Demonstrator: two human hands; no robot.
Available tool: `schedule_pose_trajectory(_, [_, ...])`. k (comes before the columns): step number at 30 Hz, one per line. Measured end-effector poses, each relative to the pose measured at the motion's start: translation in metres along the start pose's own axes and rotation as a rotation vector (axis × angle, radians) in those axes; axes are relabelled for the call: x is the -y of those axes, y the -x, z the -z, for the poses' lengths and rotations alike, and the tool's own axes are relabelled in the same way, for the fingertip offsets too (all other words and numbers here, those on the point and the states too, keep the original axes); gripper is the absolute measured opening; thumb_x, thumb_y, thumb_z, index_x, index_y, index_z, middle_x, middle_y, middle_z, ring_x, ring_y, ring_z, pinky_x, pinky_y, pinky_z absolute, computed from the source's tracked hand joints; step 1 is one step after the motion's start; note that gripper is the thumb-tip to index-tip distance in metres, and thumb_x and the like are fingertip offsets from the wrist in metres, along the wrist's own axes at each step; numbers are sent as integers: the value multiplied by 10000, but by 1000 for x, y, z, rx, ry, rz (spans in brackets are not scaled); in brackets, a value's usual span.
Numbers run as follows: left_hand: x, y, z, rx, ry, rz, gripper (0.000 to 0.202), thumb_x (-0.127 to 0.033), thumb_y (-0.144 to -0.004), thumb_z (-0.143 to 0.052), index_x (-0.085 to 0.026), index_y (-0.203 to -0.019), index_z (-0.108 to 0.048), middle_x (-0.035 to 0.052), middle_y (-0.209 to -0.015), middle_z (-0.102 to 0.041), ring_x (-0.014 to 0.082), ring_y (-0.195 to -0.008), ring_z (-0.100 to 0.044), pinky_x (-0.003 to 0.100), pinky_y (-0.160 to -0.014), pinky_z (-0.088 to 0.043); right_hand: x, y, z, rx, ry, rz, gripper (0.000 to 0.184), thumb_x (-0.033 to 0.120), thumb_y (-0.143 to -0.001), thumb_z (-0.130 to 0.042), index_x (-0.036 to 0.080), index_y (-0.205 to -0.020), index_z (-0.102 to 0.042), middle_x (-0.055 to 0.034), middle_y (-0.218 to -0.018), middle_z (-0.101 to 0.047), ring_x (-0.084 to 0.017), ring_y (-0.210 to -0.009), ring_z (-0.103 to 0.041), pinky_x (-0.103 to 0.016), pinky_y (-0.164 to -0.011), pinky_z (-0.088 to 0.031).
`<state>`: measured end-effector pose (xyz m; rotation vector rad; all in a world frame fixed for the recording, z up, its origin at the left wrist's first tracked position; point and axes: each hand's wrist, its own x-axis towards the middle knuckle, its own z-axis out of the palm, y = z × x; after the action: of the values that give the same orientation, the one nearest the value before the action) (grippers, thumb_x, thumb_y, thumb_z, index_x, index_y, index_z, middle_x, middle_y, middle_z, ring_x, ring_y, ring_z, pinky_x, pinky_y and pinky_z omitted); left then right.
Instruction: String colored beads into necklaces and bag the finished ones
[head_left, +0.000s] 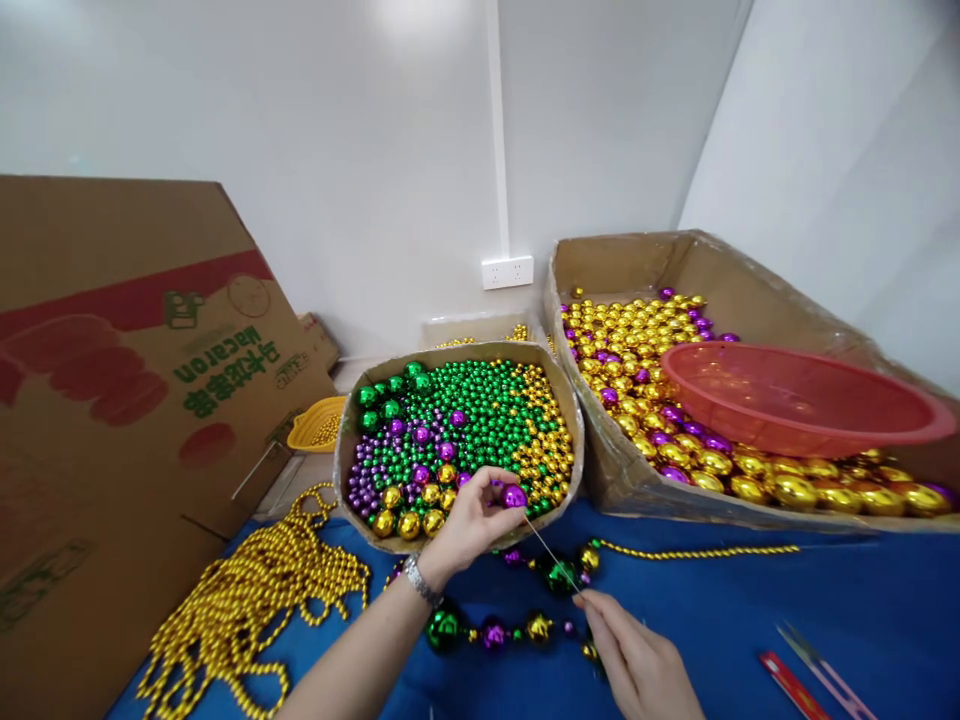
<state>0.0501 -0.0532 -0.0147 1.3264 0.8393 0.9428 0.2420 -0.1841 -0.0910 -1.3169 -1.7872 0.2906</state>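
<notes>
Purple and glossy, the bead sits pinched in the left hand at the bead box's front rim. The right hand pinches a thin needle above the blue tabletop. The bead looks light, hard and slippery; opposite sides suit holding.

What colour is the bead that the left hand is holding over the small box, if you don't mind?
Purple bead, pinched by the left hand; clearest in the head view.

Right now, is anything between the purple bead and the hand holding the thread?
No. The left hand pinches the purple bead, and only bare thread runs to the right hand. The strung beads lie below it.
</notes>
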Motion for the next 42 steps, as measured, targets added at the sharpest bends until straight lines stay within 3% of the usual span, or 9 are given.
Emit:
schedule_pose_trajectory(4, [-2, 3, -7, -26, 433, 169, 293, -315, -774, -681, -152, -1005, -602, 53, -904, -617, 135, -759, -611, 253, -693, -510, 5, -5, 6, -40, 91, 43, 215, 241, -969, -378, 199, -1077, -559, -65, -945, -730, -147, -815, -710, -170, -712, -550])
schedule_pose_trajectory(7, [0, 4, -8, -53, 506, 209, 299, -330, -796, -660, -153, -1031, -607, 76, -969, -636, 141, -781, -630, 272, -735, -518, 6, -7, 8, -56, 115, 62, 221, 238, -970, -372, 194, -1061, -568, -55, -934, -734, -144, -799, -712, -168, -703, -553])
schedule_pose_trajectory(9, [3, 5, -8, -69, 366, 119, 308, -319, -791, -667, -168, -1054, -608, 76, -1002, -634, 154, -829, -625, 293, -774, -514, 5, -6, 9, -64, 120, 56, 232, 247, -971, -366, 193, -1051, -577, -55, -933, -735, -147, -799, -713, -173, -700, -556])
schedule_pose_trajectory(15, [6, 12, -7, -138, -508, -399, 372, -285, -741, -714, -211, -1090, -609, 84, -1095, -611, 234, -1033, -552, 374, -887, -459, 3, -5, 10, -57, 102, -26, 278, 293, -972, -350, 191, -1026, -603, -69, -918, -736, -164, -777, -716, -186, -666, -565])
schedule_pose_trajectory(19, [6, 16, -10, -133, -658, -480, 403, -303, -745, -719, -211, -1110, -574, 88, -1043, -617, 238, -983, -547, 387, -838, -472, 2, -5, 11, -42, 92, -66, 293, 317, -971, -346, 196, -1015, -609, -71, -917, -735, -172, -795, -716, -194, -684, -567])
schedule_pose_trajectory(26, [10, 22, -19, -48, -421, -362, 377, -331, -741, -722, -193, -1065, -586, 90, -1045, -532, 195, -898, -571, 307, -741, -506, 3, -5, 16, -42, 80, -96, 266, 314, -966, -363, 204, -1018, -600, -61, -926, -736, -163, -815, -713, -178, -701, -559])
schedule_pose_trajectory(30, [8, 23, -22, -52, -491, -358, 366, -343, -713, -742, -183, -1010, -598, 80, -1001, -556, 190, -860, -570, 292, -715, -492, 4, -5, 17, -45, 69, -106, 265, 312, -969, -360, 209, -1016, -599, -53, -927, -735, -151, -816, -712, -160, -698, -551])
schedule_pose_trajectory(35, [2, 21, -23, -19, -503, -348, 367, -332, -719, -742, -193, -1037, -626, 74, -987, -603, 204, -907, -565, 322, -803, -467, 7, -6, 18, -37, 31, -121, 274, 325, -967, -365, 214, -1006, -613, -51, -919, -736, -152, -798, -714, -156, -680, -554])
schedule_pose_trajectory(42, [8, 18, -21, -23, 48, -119, 464, -290, -657, -794, -210, -1084, -628, 36, -953, -554, 143, -806, -550, 260, -712, -471, 5, -1, 16, -48, -1, -66, 267, 318, -955, -399, 200, -1026, -627, -59, -916, -738, -163, -795, -716, -169, -691, -569])
